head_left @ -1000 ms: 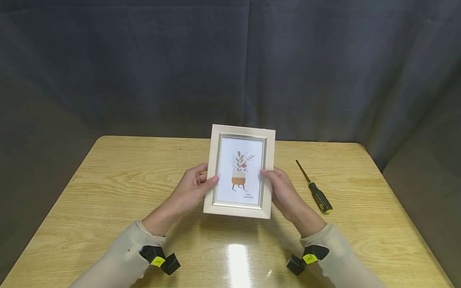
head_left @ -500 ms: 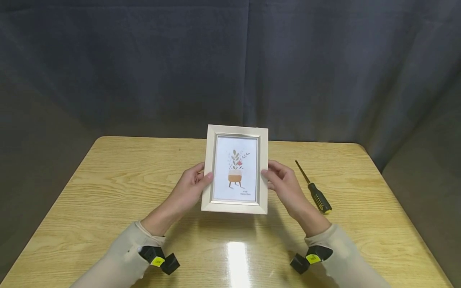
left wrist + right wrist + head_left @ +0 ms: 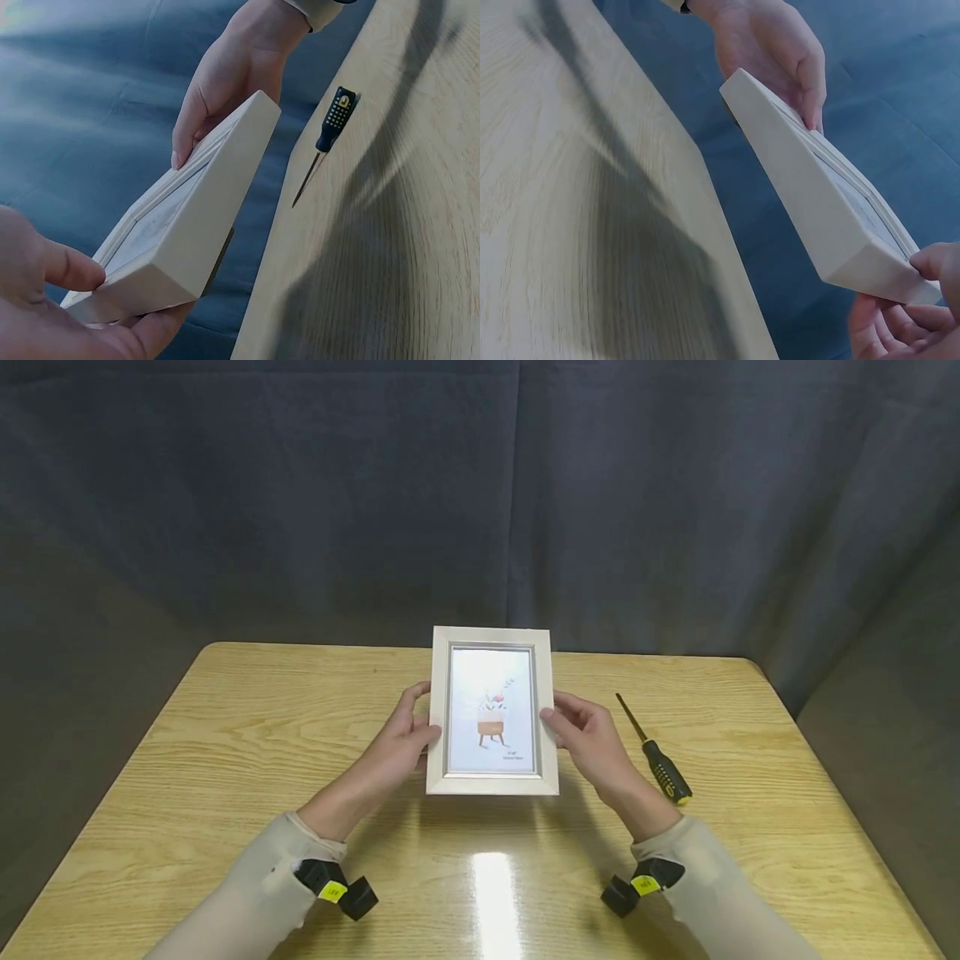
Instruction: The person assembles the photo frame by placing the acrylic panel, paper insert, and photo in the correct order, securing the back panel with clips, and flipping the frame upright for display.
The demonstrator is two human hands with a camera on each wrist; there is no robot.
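A cream picture frame [image 3: 492, 785] with a silver inner edge is held up above the table, its front tilted toward me. Behind its pane a print shows a plant in an orange pot on legs. My left hand [image 3: 393, 743] grips the frame's left side, thumb on the front and fingers behind. On the opposite side, my right hand [image 3: 596, 747] pinches the border the same way. In the left wrist view, the frame's thick edge [image 3: 214, 202] faces the camera, and a thin dark piece sticks out at its back. The fingers behind the frame are partly hidden.
A screwdriver [image 3: 663, 768] with a black and yellow handle lies on the wooden table [image 3: 225, 735], right of my right hand. Dark grey curtain [image 3: 360, 510] hangs behind the table's far edge. Glare falls on the near tabletop.
The picture frame has shifted a little left and straightened, tilting so that glare now covers the upper print. My right thumb moved from the pane's edge onto the border.
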